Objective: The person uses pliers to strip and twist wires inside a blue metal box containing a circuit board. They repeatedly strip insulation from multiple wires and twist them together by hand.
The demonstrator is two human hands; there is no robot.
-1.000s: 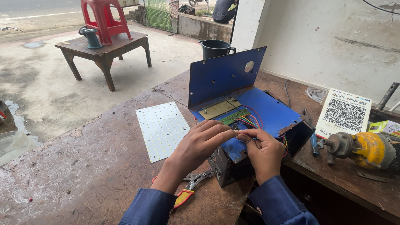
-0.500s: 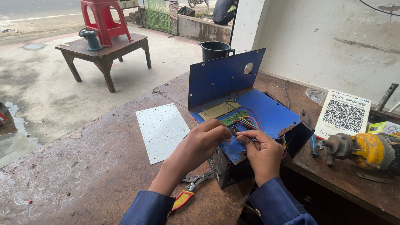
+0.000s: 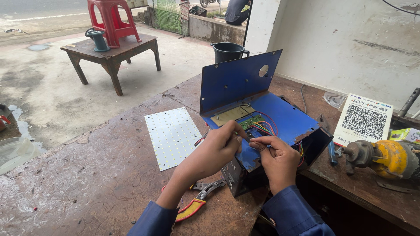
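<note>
- A white panel (image 3: 173, 136) dotted with small lights is lying flat on the worn brown desk (image 3: 87, 183); it looks thin and light, likely stiff but easily cracked, and best lifted by its edges.
- Red-and-yellow pliers (image 3: 197, 204) are resting on the desk beneath the person's left forearm, untouched.
- The left hand (image 3: 218, 150) is curling nearly closed, its fingertips pinching what appears to be a thin wire or lead at the front edge of the blue metal box (image 3: 280, 120); the exact item is too small to tell.
- The blue metal box is sitting open on the desk's near edge with its lid (image 3: 238, 81) tilted up behind, a green circuit board (image 3: 250, 121) and coloured wires (image 3: 267, 128) showing inside. The sheet-metal casing looks rigid and fairly weighty, with sharp rusted edges; the wires are soft and the solder joints probably fragile, so the casing's walls seem the safer place to hold.
- The right hand (image 3: 278, 159) is also closing in a pinch, meeting the left at the same fine strand, its knuckles lying over the box's front wall.
- A yellow power tool (image 3: 389, 158) is lying at the far right, well apart.
</note>
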